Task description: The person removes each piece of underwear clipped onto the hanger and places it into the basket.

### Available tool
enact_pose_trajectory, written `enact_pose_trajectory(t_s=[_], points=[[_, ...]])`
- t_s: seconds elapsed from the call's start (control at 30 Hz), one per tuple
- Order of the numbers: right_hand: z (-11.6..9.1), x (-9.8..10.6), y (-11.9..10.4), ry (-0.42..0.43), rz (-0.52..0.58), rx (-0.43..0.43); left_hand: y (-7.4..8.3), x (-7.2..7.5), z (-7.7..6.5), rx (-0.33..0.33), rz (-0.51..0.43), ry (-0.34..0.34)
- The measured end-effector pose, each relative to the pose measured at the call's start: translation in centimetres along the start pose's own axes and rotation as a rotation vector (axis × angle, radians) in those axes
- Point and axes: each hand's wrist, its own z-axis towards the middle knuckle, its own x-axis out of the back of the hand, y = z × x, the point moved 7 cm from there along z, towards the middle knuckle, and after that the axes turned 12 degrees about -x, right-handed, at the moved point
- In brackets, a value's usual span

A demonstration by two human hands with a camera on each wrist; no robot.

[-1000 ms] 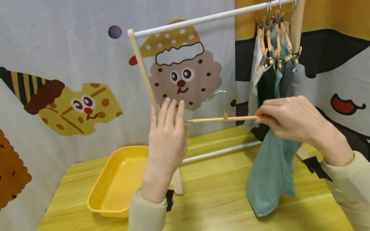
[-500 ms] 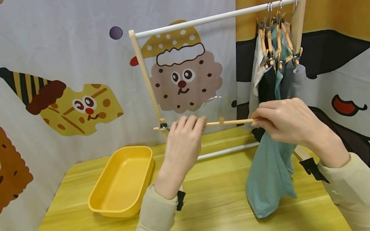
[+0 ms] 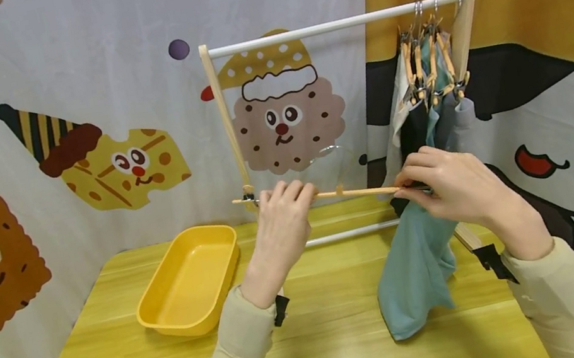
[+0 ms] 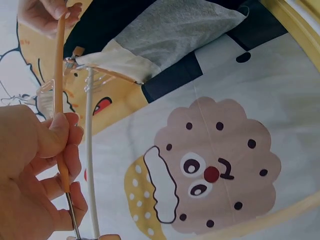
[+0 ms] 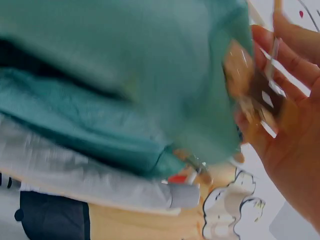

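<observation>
A wooden clip hanger [image 3: 355, 192] spans the space between both hands in the head view, its hook upward. My left hand [image 3: 283, 224] grips the bar left of the middle, thumb and fingers round it in the left wrist view. Past that hand, a metal clip [image 3: 248, 197] sits at the hanger's left end. My right hand [image 3: 446, 183] pinches the hanger near its right end, at the other clip [image 5: 260, 95], blurred in the right wrist view. From that end a teal garment [image 3: 415, 271] hangs down, its lower part close over the table.
Behind the hands stands a small rack with a white top rail [image 3: 296, 33]. Several clothes on clip hangers [image 3: 428, 64] crowd its right end. A yellow tub [image 3: 190, 285] is at left on the wood-grain table [image 3: 340, 349]. A printed curtain [image 3: 111, 31] hangs behind.
My left hand, with fingers extended by the hanger's left end, has moved right and gripped the bar. The hanger shifts slightly left; the right fingers have moved at the clip.
</observation>
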Motion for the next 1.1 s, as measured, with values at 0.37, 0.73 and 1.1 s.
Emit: enact_pose_trajectory(t_s=[0.37, 0.73, 1.1], points=[[-0.7, 0.8, 2.2, -0.142, -0.055, -0.213, -0.9, 0.3, -0.7, 0.037, -0.002, 0.013], [-1.1, 0.9, 3.2, -0.234, -0.032, -0.289, -0.9, 0.9, -0.6, 0.040, 0.022, 0.023], [-1.4, 0.8, 3.9, -0.185, 0.032, -0.272, -1.1, 0.7, -0.6, 0.055, 0.033, -0.001]])
